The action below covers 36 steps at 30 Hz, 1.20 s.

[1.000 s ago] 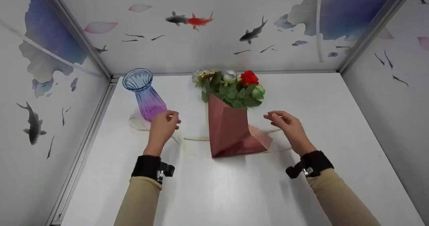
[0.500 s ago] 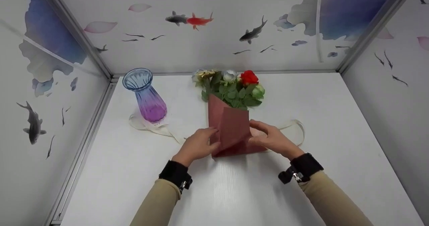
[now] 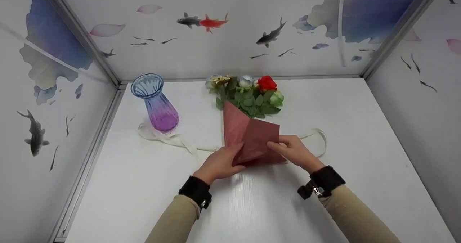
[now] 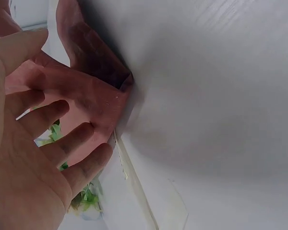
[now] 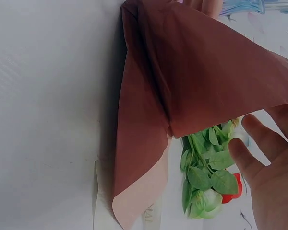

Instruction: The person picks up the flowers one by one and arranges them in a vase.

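A sheet of dusty-red wrapping paper (image 3: 260,136) is folded around the lower part of a bunch of flowers (image 3: 248,98) lying on the table. Green leaves, a red rose (image 3: 267,83) and pale blooms stick out at the top; the stems are hidden in the paper. My right hand (image 3: 297,153) pinches the right edge of the front flap, thumb in front and fingers behind. Against the lower left fold my left hand (image 3: 220,165) rests, its fingers spread and relaxed along the paper (image 4: 93,98).
To the left of the flowers a blue-to-purple glass vase (image 3: 160,104) stands on the white table (image 3: 360,135). A cream ribbon (image 3: 173,139) runs under the wrapping paper, with a loop out at the right. Printed panels (image 3: 230,52) wall in the table.
Both hands came in from the sides to the paper. The right hand has taken the flap's edge and drawn it to the right; the left hand shifted right along the fold.
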Motion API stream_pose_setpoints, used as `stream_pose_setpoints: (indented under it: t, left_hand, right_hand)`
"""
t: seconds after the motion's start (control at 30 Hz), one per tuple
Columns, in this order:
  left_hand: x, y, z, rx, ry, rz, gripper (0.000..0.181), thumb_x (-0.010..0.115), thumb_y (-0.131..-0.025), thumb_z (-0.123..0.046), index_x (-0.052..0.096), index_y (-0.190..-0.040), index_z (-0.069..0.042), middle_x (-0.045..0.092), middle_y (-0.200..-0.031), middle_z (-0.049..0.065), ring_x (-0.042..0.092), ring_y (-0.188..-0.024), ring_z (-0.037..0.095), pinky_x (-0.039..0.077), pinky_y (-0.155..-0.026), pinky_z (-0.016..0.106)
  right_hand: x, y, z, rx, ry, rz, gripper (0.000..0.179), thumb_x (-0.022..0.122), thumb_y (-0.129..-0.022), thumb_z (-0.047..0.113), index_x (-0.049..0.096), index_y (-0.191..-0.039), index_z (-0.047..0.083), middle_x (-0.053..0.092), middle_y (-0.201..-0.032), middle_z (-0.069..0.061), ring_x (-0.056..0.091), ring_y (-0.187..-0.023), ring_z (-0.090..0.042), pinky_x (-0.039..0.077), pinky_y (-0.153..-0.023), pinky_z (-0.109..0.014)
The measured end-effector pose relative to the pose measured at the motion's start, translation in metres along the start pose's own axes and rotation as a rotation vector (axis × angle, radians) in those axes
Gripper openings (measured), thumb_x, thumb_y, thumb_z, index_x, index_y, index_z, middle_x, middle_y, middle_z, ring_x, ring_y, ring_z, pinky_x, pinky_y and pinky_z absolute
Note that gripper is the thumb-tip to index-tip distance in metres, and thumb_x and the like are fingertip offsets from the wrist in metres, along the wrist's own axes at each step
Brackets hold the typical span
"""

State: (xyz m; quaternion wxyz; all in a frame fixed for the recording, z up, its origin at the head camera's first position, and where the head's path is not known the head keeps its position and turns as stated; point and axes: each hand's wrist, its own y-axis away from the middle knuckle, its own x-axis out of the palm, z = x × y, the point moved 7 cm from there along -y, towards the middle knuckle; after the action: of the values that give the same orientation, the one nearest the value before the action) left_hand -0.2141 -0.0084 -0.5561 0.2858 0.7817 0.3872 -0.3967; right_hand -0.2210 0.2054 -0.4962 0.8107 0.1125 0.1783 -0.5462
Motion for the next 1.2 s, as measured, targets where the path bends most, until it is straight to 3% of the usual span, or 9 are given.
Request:
stream_pose_setpoints:
  t: [0.13, 0.23, 0.43, 0.6, 0.7, 0.83, 0.93, 1.07, 1.2]
  left_hand:
    - [0.002, 0.0, 0.002, -0.016, 0.023, -0.017, 0.092, 0.072, -0.094, -0.044, 0.02, -0.165, -0.018, 0.04, -0.161, 0.008, 0.045, -0.142, 0.035, 0.043, -0.111, 0.047]
    - [0.001, 0.0, 0.004, -0.028, 0.069, -0.05, 0.101, 0.073, -0.093, -0.043, 0.007, -0.166, -0.021, 0.033, -0.165, 0.009, 0.042, -0.143, 0.038, 0.044, -0.11, 0.048]
    - [-0.007, 0.001, 0.007, -0.015, 0.153, -0.128, 0.114, 0.076, -0.091, -0.038, -0.011, -0.164, -0.029, 0.012, -0.172, 0.004, 0.049, -0.136, 0.043, 0.05, -0.101, 0.05]
    - [-0.028, 0.003, -0.003, 0.09, 0.156, -0.243, 0.123, 0.081, -0.087, -0.041, -0.016, -0.162, -0.033, -0.007, -0.173, 0.005, 0.044, -0.142, 0.038, 0.051, -0.102, 0.049]
    - [-0.05, 0.006, -0.013, 0.204, 0.113, -0.331, 0.124, 0.086, -0.082, -0.04, -0.006, -0.165, -0.029, -0.01, -0.172, 0.007, 0.031, -0.151, 0.034, 0.042, -0.112, 0.049]
    - [-0.073, 0.01, -0.025, 0.325, 0.019, -0.388, 0.108, 0.09, -0.077, -0.037, 0.024, -0.162, -0.023, -0.002, -0.172, 0.008, 0.012, -0.156, 0.035, 0.023, -0.122, 0.055]
    - [-0.084, 0.012, -0.029, 0.342, -0.034, -0.389, 0.088, 0.089, -0.079, -0.03, 0.038, -0.151, -0.019, 0.013, -0.171, 0.006, 0.009, -0.157, 0.037, 0.018, -0.123, 0.056]
    - [-0.097, 0.015, -0.03, 0.345, -0.086, -0.429, 0.064, 0.086, -0.082, -0.015, 0.049, -0.134, -0.012, 0.047, -0.153, 0.005, 0.023, -0.153, 0.038, 0.023, -0.123, 0.051]
    - [-0.109, 0.02, -0.03, 0.392, -0.16, -0.505, 0.043, 0.084, -0.082, -0.004, 0.057, -0.115, -0.007, 0.063, -0.124, 0.009, 0.047, -0.137, 0.034, 0.036, -0.116, 0.045]
  right_hand:
    - [0.003, 0.005, 0.028, -0.052, -0.012, 0.002, 0.017, 0.065, -0.1, 0.01, 0.076, -0.103, -0.003, 0.074, -0.098, -0.013, 0.061, -0.089, -0.007, 0.048, -0.084, -0.024]
    - [0.008, 0.006, 0.037, -0.1, -0.021, 0.015, 0.016, 0.065, -0.1, 0.008, 0.076, -0.1, -0.003, 0.073, -0.094, -0.016, 0.061, -0.085, -0.007, 0.048, -0.08, -0.023]
    - [0.019, -0.002, 0.027, -0.127, -0.01, 0.037, 0.017, 0.063, -0.1, 0.007, 0.073, -0.096, -0.006, 0.07, -0.09, -0.02, 0.057, -0.081, -0.007, 0.046, -0.075, -0.023]
    - [0.028, -0.007, 0.021, -0.183, -0.001, 0.06, 0.016, 0.061, -0.101, 0.005, 0.075, -0.104, -0.002, 0.073, -0.106, -0.017, 0.063, -0.096, -0.008, 0.049, -0.085, -0.024]
    - [0.032, -0.008, 0.025, -0.245, 0.008, 0.082, 0.018, 0.062, -0.101, 0.006, 0.076, -0.111, 0.003, 0.074, -0.113, -0.012, 0.063, -0.106, -0.009, 0.05, -0.09, -0.023]
    - [0.038, -0.007, 0.032, -0.342, 0.047, 0.108, 0.022, 0.062, -0.101, 0.008, 0.075, -0.119, 0.007, 0.074, -0.119, -0.007, 0.062, -0.116, -0.01, 0.051, -0.092, -0.023]
    - [0.041, -0.008, 0.036, -0.4, 0.077, 0.12, 0.025, 0.062, -0.102, 0.009, 0.073, -0.124, 0.008, 0.071, -0.127, -0.006, 0.059, -0.125, -0.014, 0.05, -0.096, -0.025]
    - [0.042, -0.009, 0.037, -0.395, 0.098, 0.124, 0.028, 0.063, -0.102, 0.014, 0.072, -0.128, 0.012, 0.066, -0.136, -0.006, 0.057, -0.131, -0.022, 0.051, -0.096, -0.029]
    - [0.041, -0.011, 0.031, -0.335, 0.131, 0.124, 0.03, 0.068, -0.1, 0.021, 0.072, -0.128, 0.013, 0.06, -0.144, -0.009, 0.053, -0.136, -0.028, 0.054, -0.093, -0.031]
